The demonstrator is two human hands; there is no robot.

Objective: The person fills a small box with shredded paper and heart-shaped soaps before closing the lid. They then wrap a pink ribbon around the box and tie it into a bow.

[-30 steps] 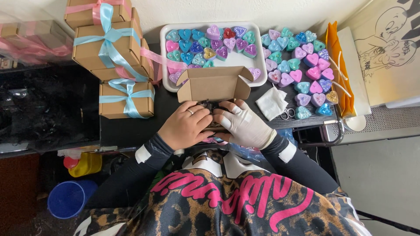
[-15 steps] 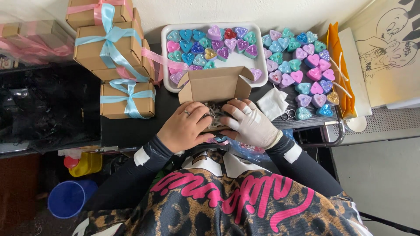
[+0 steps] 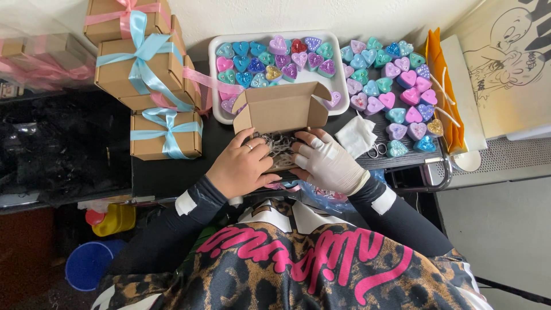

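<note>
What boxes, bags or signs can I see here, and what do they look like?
Open box: plain brown cardboard, lid up, under both hands.
Gift boxes: stacked far left, brown, blue and pink ribbons.
Paper bag: orange, flat, at right.
Poster: cream sheet, black cartoon drawing, far right.

An open brown cardboard box (image 3: 280, 109) with its lid flap raised stands at the table's centre, filled with dark paper shred (image 3: 279, 144). At left, closed cardboard gift boxes are stacked: one tied with pink ribbon (image 3: 123, 17) on top, two with light-blue ribbon (image 3: 140, 63) (image 3: 165, 134) below. An orange paper bag (image 3: 442, 86) lies at right beside a cartoon poster (image 3: 511, 57).
</note>
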